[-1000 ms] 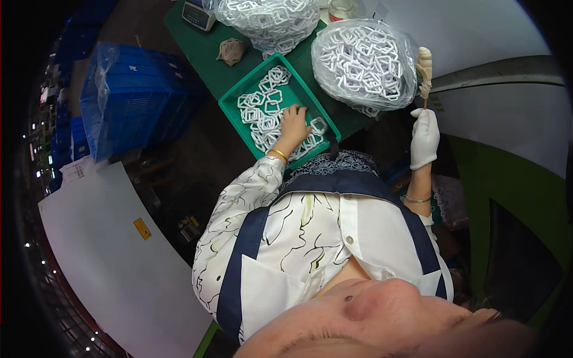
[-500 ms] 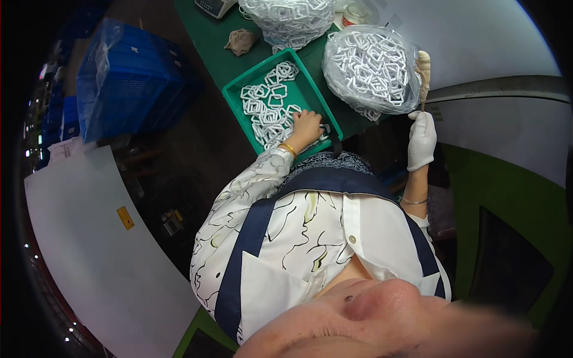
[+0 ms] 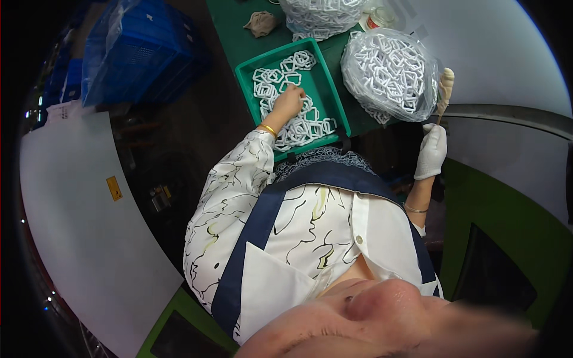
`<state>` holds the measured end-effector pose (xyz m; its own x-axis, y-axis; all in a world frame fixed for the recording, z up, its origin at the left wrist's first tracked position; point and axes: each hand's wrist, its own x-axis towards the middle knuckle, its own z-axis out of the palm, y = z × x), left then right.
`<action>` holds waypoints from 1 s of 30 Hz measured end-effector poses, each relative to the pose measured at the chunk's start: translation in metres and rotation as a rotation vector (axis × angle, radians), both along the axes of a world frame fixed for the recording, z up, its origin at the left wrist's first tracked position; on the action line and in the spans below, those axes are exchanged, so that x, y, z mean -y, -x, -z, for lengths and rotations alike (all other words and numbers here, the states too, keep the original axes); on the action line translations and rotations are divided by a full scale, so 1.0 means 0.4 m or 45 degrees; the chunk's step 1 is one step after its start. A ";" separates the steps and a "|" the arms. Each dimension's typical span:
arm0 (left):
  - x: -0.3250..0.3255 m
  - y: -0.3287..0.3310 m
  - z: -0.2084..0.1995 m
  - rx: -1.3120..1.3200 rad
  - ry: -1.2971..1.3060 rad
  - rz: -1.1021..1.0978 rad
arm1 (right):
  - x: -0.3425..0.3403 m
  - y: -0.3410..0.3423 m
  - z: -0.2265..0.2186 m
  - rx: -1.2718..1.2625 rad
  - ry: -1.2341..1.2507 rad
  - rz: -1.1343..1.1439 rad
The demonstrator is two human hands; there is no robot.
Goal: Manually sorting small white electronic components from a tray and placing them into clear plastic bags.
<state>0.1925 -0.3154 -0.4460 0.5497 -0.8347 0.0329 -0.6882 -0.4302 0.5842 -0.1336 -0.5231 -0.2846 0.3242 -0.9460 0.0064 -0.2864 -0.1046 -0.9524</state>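
Note:
My bare left hand [image 3: 288,102], with a gold bangle at its wrist, reaches into a green tray [image 3: 330,89] of white, angular plastic rings [image 3: 289,136]. Its fingers are bent down and close together among the rings; what they hold, if anything, is hidden. One loose ring [image 3: 291,78] lies just beyond the fingertips. To the right, my right hand [image 3: 431,154] wears a white knitted glove and is closed on a thin stick [image 3: 440,120]. A cream-coloured, lumpy head [image 3: 446,85] tops the stick, beside a clear plastic bag [image 3: 432,106] full of white rings.
Another bag of white rings [image 3: 322,15] stands at the far side of the green table [image 3: 230,30]. A crumpled brown cloth [image 3: 261,24] and a glass jar [image 3: 379,18] lie near it. Blue crates [image 3: 140,56] are stacked on the left; a pale panel [image 3: 77,197] curves nearer.
My left hand has moved from the tray's near right part to its middle, farther from me. The right hand still grips the stick. The whole view has shifted slightly.

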 end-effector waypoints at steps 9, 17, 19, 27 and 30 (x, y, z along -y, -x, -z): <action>0.033 0.046 0.038 0.288 -0.190 -0.047 | -0.009 -0.016 -0.005 -0.009 -0.001 -0.052; 0.045 -0.006 0.037 0.500 -0.093 0.194 | -0.015 -0.017 -0.005 0.013 -0.041 -0.056; 0.050 -0.012 0.032 0.317 0.112 0.081 | -0.015 -0.018 -0.007 0.010 -0.046 -0.049; 0.035 0.032 0.038 -0.850 -0.115 0.038 | -0.011 -0.033 -0.003 -0.012 -0.009 -0.081; 0.014 0.090 0.055 -0.024 -0.251 0.141 | -0.010 -0.035 -0.001 0.011 -0.060 -0.074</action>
